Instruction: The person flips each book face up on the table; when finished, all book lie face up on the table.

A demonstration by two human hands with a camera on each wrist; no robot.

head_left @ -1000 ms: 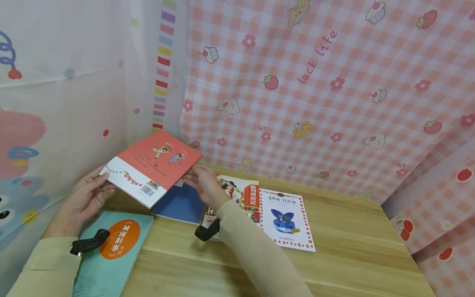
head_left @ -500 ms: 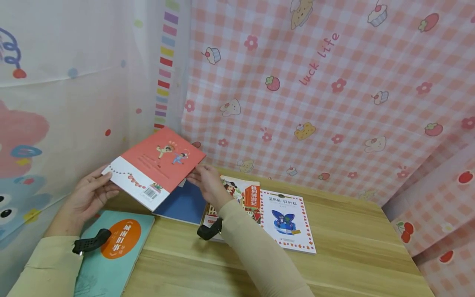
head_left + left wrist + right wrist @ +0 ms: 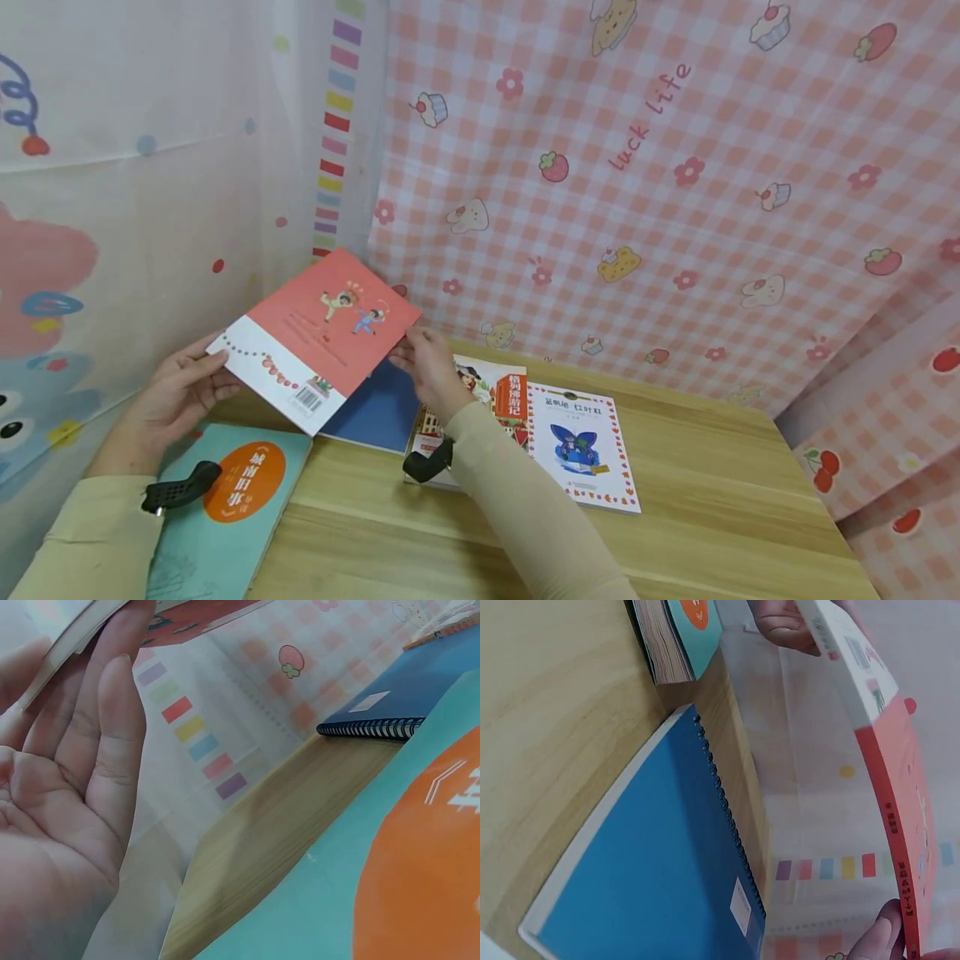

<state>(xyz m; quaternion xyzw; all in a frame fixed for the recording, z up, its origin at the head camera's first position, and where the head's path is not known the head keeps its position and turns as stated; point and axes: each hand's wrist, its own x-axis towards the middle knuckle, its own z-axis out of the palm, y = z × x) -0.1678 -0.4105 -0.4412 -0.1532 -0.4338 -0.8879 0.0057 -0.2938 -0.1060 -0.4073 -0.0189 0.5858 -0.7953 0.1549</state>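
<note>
Both hands hold up a thin red-and-white book (image 3: pixel 330 325), tilted, its back cover with a barcode facing the head camera. My left hand (image 3: pixel 180 387) pinches its white lower-left corner, thumb on top and fingers beneath. At the right edge, my right hand (image 3: pixel 431 371) grips near the spine, which shows in the right wrist view. Below the book lies a blue spiral notebook (image 3: pixel 645 855), partly covered by it in the head view. A thick teal book with an orange oval (image 3: pixel 243 483) lies under the left wrist.
Right of the notebook lies a book with a red title panel (image 3: pixel 512 396), partly behind the right forearm. Beside it is a white book with a blue butterfly (image 3: pixel 576 446). The wooden table (image 3: pixel 720 500) meets a pink checked curtain (image 3: pixel 600 208) at the back.
The red-and-white book and the right hand have shifted slightly up and right in the head view, and the book tilts a little more. Both hands keep their hold.
</note>
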